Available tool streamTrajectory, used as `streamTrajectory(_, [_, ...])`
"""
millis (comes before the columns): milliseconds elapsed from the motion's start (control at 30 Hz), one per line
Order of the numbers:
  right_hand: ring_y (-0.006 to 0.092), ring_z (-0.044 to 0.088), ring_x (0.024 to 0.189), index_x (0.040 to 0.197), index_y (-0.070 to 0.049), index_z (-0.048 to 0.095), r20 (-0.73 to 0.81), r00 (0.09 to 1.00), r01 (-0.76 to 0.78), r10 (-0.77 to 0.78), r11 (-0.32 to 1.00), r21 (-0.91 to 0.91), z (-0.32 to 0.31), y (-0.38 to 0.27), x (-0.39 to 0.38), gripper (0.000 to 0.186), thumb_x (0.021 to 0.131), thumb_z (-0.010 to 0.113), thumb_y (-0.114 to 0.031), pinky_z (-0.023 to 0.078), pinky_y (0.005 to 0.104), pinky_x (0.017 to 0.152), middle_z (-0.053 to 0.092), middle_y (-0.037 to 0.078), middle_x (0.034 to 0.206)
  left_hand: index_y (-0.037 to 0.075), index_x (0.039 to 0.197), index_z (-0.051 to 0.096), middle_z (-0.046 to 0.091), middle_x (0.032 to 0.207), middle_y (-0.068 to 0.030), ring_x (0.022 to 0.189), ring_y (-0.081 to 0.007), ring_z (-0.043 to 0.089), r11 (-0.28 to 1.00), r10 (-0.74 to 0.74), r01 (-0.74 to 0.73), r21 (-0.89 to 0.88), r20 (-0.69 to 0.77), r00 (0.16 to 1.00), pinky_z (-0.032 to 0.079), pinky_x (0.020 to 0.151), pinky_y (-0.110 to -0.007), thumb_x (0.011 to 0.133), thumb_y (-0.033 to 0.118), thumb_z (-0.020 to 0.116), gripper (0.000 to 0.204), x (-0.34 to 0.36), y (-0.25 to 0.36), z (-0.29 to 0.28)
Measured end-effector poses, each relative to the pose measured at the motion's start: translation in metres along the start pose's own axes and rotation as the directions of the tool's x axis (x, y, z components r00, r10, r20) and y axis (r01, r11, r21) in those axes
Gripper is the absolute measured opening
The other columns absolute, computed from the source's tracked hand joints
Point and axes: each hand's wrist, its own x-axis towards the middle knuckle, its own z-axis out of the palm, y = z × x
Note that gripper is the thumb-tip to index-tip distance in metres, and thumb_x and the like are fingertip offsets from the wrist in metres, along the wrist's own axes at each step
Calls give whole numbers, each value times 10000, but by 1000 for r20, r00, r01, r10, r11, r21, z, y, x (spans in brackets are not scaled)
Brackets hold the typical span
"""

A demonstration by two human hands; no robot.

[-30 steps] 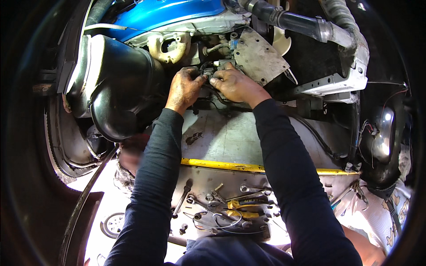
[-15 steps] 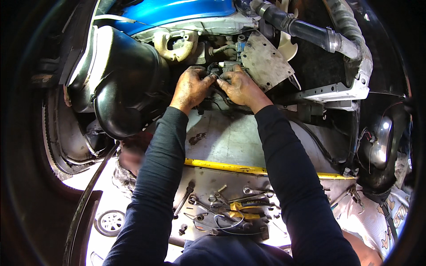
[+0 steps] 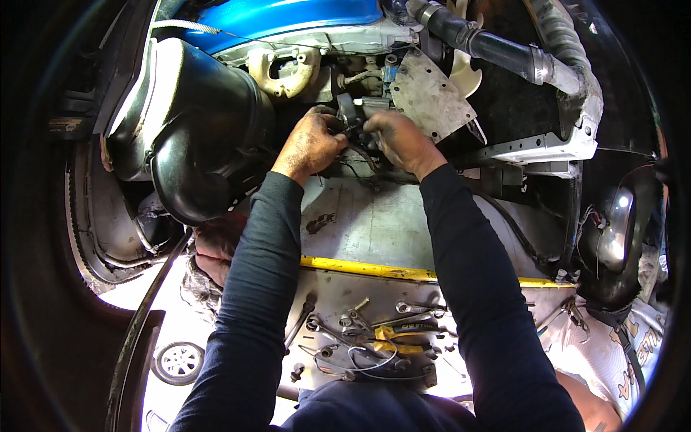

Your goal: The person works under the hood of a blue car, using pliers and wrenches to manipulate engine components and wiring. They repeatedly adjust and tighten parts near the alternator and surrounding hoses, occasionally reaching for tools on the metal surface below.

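Note:
Among the engine parts, my left hand (image 3: 311, 144) pinches a small dark part (image 3: 348, 115) beside a black hose (image 3: 360, 155), its fingertips partly hidden. Just to its right my right hand (image 3: 403, 144) is closed, fingertips at the same cluster; what it holds is unclear. Above them are a cream cast bracket (image 3: 284, 75) and a short silvery cylinder (image 3: 374, 102). A perforated grey plate (image 3: 432, 93) sits at the upper right of my right hand.
Blue engine cover (image 3: 281, 16) on top, black housing (image 3: 187, 129) left, large hose (image 3: 497, 47) right. Below my arms: yellow bar (image 3: 367, 270), wrenches and pliers (image 3: 392, 338) on grey metal. Reddish-brown cloth (image 3: 216, 248) lies left; another person's patterned clothing (image 3: 612, 360) and bare skin show lower right.
My right hand has shifted right, widening the gap between my hands. A dark grey piece between them now shows higher up. My left hand stays close to the same spot.

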Motion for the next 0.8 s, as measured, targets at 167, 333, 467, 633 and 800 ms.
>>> streamTrajectory(167, [400,619,1178,1261,10,657,-9,937,174,-350,489,-855,8,4,-7,404,1000,649,-298,495,448,1000,639,216,1171,-112,1162,681,732,1105,-236,979,-307,728,970,120,-89,227,-126,985,549,911,-394,866,246,783,475,-3,10,-5])
streamTrajectory(333, [432,583,1220,1278,-17,656,-68,945,109,-321,505,-856,22,-10,-18,424,1048,586,-365,481,456,1022,550,240,1321,-63,1074,740,678,1140,-256,1062,-408,673,983,136,-108,148,-203,970,527,941,-446,861,258,759,386,-4,13,-2])
streamTrajectory(467, [448,586,1221,1248,-28,681,-23,970,93,-242,457,-885,25,-26,-26,444,1053,547,-403,477,465,1044,529,253,1313,-72,1074,734,681,1144,-257,1073,-408,672,992,113,-98,80,-214,970,525,951,-442,857,260,761,398,-5,11,2])
streamTrajectory(633, [396,565,1272,1288,-24,651,82,991,112,-101,338,-935,17,-35,-29,454,1062,551,-405,454,439,1064,568,206,1332,-78,1072,731,681,1147,-261,1068,-388,684,997,47,-30,71,-246,968,528,952,-426,864,279,750,413,-2,9,8])
streamTrajectory(800, [376,614,1210,1317,-48,652,204,939,317,-276,467,-826,6,-18,-20,481,1053,558,-438,467,429,1079,613,210,1316,-43,960,736,691,982,-259,931,-401,693,999,30,-34,-37,-105,994,551,826,-445,861,213,707,276,5,-2,0])
